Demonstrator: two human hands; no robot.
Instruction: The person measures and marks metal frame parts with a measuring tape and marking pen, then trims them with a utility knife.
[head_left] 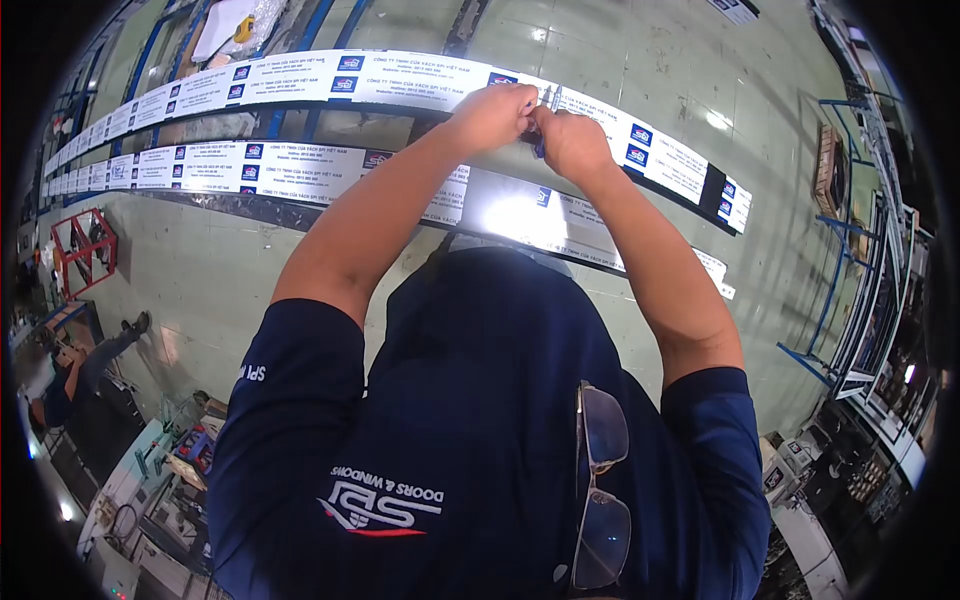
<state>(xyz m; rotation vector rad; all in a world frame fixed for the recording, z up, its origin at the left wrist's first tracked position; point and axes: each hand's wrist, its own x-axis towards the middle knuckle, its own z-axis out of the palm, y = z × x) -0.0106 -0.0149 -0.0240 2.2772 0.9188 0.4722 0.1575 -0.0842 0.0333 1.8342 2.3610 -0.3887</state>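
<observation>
Over panel (pixel 420 85), fingers (pixel 548 118) on tool (pixel 556 97)

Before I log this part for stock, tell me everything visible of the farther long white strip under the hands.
The farther strip is long and narrow, its white, film-like face printed with blue logos and lettering. A dark band crosses it near the right end. It lies beside the nearer strip, looking bowed, perhaps from the lens. The left hand and right hand are over it; contact is unclear.

Both arms (pixel 385 210) extended, left hand (pixel 495 117) beside right hand (pixel 573 143), fingers (pixel 520 94) curled
</observation>
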